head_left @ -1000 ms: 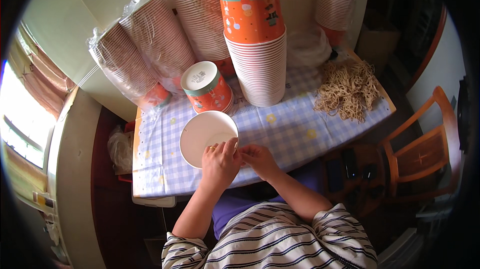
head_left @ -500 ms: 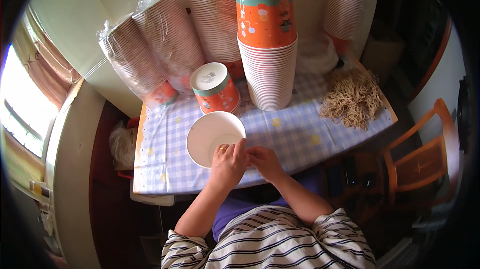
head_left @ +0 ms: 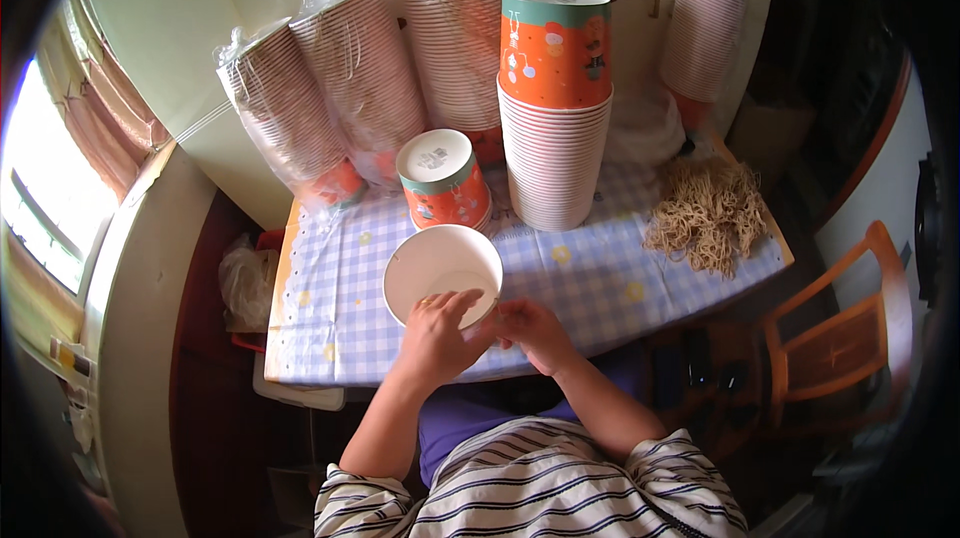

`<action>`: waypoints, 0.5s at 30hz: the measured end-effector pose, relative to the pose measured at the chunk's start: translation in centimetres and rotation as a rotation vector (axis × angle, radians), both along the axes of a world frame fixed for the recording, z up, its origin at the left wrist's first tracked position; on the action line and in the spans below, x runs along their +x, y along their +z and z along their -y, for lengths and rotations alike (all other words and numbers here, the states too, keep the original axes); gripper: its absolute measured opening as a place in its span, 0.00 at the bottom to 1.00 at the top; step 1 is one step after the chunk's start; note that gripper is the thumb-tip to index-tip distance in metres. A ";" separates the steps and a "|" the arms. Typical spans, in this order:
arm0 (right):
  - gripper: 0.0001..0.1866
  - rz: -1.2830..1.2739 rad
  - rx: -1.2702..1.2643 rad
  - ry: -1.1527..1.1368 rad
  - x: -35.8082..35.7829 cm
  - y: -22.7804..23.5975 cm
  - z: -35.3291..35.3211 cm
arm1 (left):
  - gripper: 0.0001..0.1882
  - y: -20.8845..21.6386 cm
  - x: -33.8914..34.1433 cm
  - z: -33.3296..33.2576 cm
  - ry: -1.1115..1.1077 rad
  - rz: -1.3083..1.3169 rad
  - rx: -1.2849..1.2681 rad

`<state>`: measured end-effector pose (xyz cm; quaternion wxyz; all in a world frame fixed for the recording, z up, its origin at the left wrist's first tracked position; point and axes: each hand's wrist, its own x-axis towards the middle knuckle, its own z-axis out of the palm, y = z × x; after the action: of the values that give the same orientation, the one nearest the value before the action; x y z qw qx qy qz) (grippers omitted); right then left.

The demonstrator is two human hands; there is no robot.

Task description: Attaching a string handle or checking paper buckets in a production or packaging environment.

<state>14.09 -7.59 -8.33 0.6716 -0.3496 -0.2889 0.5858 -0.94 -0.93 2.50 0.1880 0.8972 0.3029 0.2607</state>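
In front of me, near the table edge, a white-lined paper bucket (head_left: 440, 263) tilts its open mouth toward me. My left hand (head_left: 435, 338) lies over the near part of its rim, fingers stretched out across the opening. At the rim's right side my right hand (head_left: 535, 335) has its fingers curled together; whatever they pinch is too small to make out. Just behind stands a short stack of upside-down orange buckets (head_left: 445, 200) with green bands. To its right rises a tall stack of the same buckets (head_left: 555, 158), also upside down.
Several bucket stacks in clear plastic (head_left: 360, 78) line the back, with another wrapped stack (head_left: 703, 38) at the far right. A heap of tan, looping rubber bands (head_left: 708, 218) lies on the checked tablecloth (head_left: 590, 273). A wooden chair (head_left: 830, 338) stands right; a window (head_left: 45, 198) is left.
My left fingers have opened from a bent grip at the rim and now stretch over the bucket's mouth. The right hand stays close beside the rim. The whole view has shifted slightly.
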 end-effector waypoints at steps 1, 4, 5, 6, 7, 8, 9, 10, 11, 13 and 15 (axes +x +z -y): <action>0.15 -0.015 0.002 0.033 0.2 0.2 0.3 | 0.21 0.3 -0.9 -0.2 0.001 0.004 0.000; 0.15 -0.021 -0.005 0.080 -0.1 0.2 1.1 | 0.15 1.0 -3.1 -0.2 -0.025 -0.056 0.134; 0.15 -0.017 -0.003 0.082 -0.3 -0.4 1.1 | 0.15 0.6 -3.4 -0.4 -0.024 -0.052 0.136; 0.13 0.016 0.001 0.070 -0.6 -1.1 1.0 | 0.12 0.0 -3.8 -0.7 -0.033 -0.079 0.143; 0.12 0.049 0.004 0.057 -0.9 -1.6 0.9 | 0.08 -0.3 -3.9 -1.0 -0.043 -0.106 0.150; 0.12 0.054 0.007 0.061 -1.1 -2.0 1.0 | 0.08 -0.6 -3.8 -1.0 -0.039 -0.101 0.153; 0.10 0.069 -0.035 0.042 -1.5 -2.0 0.9 | 0.06 -0.8 -3.5 -0.8 -0.004 -0.021 0.149; 0.08 0.085 -0.078 0.021 -1.9 -1.9 0.8 | 0.04 -1.0 -3.0 -0.6 0.028 0.059 0.145; 0.08 0.090 -0.077 0.026 -2.3 -1.6 0.6 | 0.04 -1.6 -2.5 -0.7 0.056 0.171 0.219; 0.06 0.103 -0.059 -0.103 -2.8 -0.6 0.7 | 0.04 -1.5 -1.4 -0.1 0.118 0.231 0.125; 0.06 0.185 -0.103 -0.187 -2.9 0.0 0.6 | 0.04 -1.9 -0.7 0.1 0.194 0.335 -0.014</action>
<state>11.21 -8.16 -8.35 0.6749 -0.4615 -0.2852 0.5003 -1.60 -1.02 0.61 0.2159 0.8064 0.3543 0.4214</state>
